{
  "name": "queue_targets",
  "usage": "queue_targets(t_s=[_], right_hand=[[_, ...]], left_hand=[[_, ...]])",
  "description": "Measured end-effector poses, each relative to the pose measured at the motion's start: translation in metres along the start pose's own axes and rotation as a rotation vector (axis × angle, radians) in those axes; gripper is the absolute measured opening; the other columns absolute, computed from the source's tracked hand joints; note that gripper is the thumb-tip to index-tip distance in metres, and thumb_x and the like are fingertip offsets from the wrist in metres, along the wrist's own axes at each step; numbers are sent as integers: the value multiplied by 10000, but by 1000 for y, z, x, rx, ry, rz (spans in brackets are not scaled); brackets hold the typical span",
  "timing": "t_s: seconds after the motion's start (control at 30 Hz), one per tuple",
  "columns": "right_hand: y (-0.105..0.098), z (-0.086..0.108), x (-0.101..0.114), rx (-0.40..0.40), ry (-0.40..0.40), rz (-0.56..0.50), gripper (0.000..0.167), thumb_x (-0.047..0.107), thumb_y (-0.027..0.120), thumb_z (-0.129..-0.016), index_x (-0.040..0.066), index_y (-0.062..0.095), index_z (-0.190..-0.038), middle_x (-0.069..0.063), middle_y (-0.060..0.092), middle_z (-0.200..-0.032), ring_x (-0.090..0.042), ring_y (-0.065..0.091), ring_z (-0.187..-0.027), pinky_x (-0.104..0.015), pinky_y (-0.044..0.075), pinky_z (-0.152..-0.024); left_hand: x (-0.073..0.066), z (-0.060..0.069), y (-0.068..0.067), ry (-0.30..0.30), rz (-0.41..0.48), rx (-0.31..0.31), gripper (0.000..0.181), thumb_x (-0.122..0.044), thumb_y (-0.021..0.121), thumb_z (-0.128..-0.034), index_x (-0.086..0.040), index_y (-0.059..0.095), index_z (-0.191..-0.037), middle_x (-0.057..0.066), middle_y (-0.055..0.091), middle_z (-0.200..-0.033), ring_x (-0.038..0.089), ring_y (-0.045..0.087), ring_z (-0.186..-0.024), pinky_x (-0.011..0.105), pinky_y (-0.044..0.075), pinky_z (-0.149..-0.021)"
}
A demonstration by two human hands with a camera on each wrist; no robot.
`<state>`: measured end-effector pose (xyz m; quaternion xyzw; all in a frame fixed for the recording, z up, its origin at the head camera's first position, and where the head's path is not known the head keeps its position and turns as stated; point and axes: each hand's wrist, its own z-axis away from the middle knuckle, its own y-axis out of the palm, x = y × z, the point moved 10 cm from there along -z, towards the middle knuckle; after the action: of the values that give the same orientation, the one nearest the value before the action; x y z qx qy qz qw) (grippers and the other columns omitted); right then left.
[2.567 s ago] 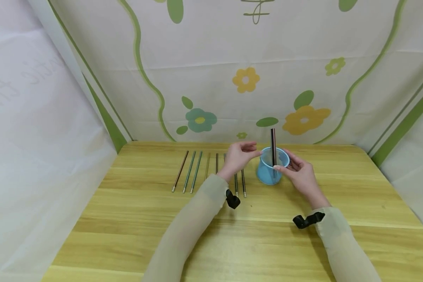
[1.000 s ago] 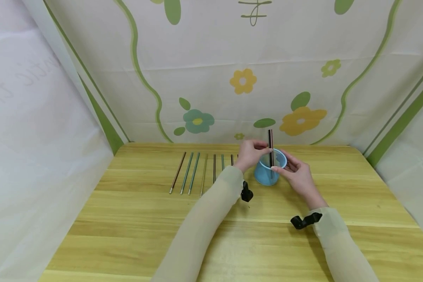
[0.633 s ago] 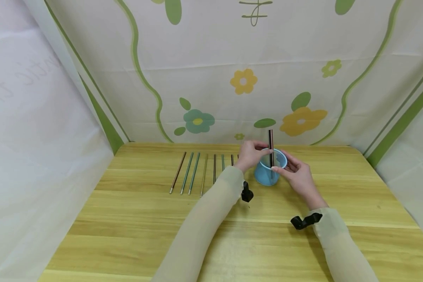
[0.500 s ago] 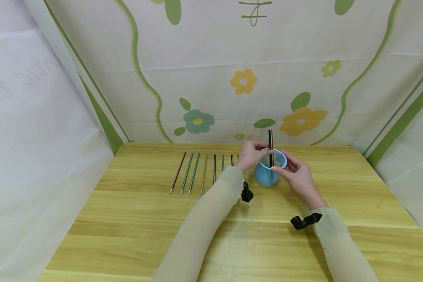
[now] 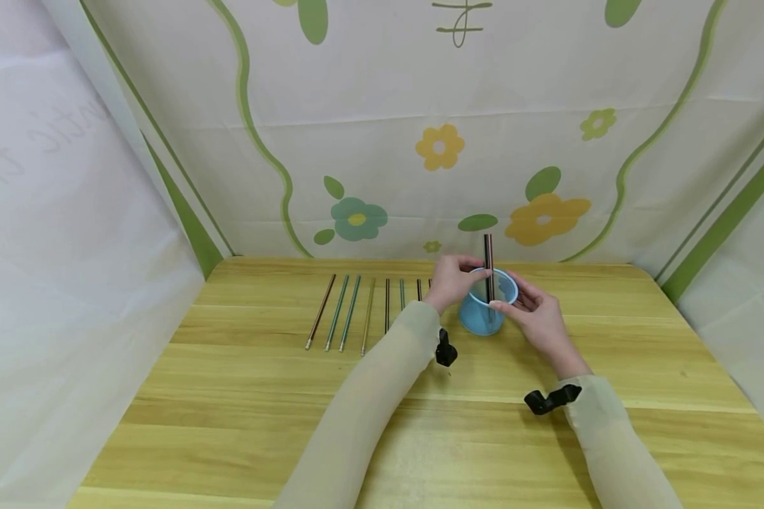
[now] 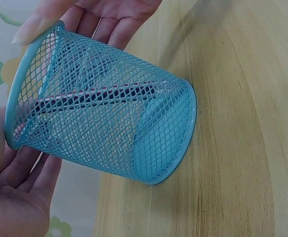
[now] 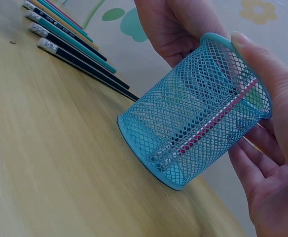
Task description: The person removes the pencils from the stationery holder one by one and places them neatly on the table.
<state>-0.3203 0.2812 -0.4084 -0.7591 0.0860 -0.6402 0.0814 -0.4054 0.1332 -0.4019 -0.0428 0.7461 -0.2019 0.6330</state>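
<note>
A light-blue mesh pencil cup (image 5: pixel 482 319) stands on the table. Inside it, dark pencils (image 5: pixel 489 247) rise upright past the rim, one with a pink-red stripe; their eraser ends show through the mesh near the base in the right wrist view. My left hand (image 5: pixel 450 281) reaches over the rim from the left and pinches these pencils, thumb on the near side. From the right, my right hand (image 5: pixel 541 318) grips the cup at its rim, thumb (image 7: pixel 267 64) on the edge and fingers round the side. The left fingertips are partly hidden behind the pencils.
Left of the cup, several pencils lie in a row: a red-brown one (image 5: pixel 321 311), green ones (image 5: pixel 337 312), a yellow one (image 5: pixel 368 314) and black ones (image 5: pixel 388 304). My left forearm covers part of the row. A flowered cloth backdrop (image 5: pixel 382 106) closes off the wooden table's (image 5: pixel 229 424) far edge.
Since the earliest frame, my left hand has moved right from beside the rim onto the pencils in the cup. Those pencils now stand slightly farther apart. The right hand keeps its grip.
</note>
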Motion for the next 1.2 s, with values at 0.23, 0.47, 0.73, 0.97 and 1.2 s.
queue_targets(t_s=[0.23,0.47,0.73,0.97,1.2], right_hand=[[-1,-1,-3,9,-7,-2,712,161,766,-944,6,410,-1540,-259,412,-1533,-423,457,-1352,-158,500,-917],[-5,-10,-26,-7,-1,-15,704,163,771,-940,69,430,-1549,-205,432,-1538,-376,467,-1361,-155,495,-924],[-6,-13,-32,-19,-17,-14,703,157,780,-933,91,443,-1546,-179,442,-1539,-350,479,-1356,-157,494,-926],[-6,-12,-33,-20,-1,-14,701,158,773,-938,112,438,-1552,-182,422,-1551,-349,478,-1356,-160,497,-921],[-6,-12,-31,-22,-5,-22,702,164,777,-935,108,442,-1549,-186,435,-1543,-353,489,-1347,-166,500,-920]], left_hand=[[1,0,-2,-2,32,-19,195,-261,790,-928,-139,796,-1080,-117,715,-945,28,638,-881,212,549,-755],[-2,2,-6,17,54,-41,163,-231,798,-922,-130,802,-1050,-109,720,-931,30,646,-866,211,554,-746],[-2,2,-9,7,61,-60,155,-246,812,-909,-149,806,-1030,-121,720,-926,27,647,-864,206,554,-747],[-7,2,-14,19,82,-89,172,-257,809,-910,-140,804,-1036,-117,719,-925,27,650,-854,198,555,-749],[-16,4,-20,73,133,-114,183,-273,794,-923,-154,797,-1062,-122,710,-941,33,651,-859,214,560,-739]])
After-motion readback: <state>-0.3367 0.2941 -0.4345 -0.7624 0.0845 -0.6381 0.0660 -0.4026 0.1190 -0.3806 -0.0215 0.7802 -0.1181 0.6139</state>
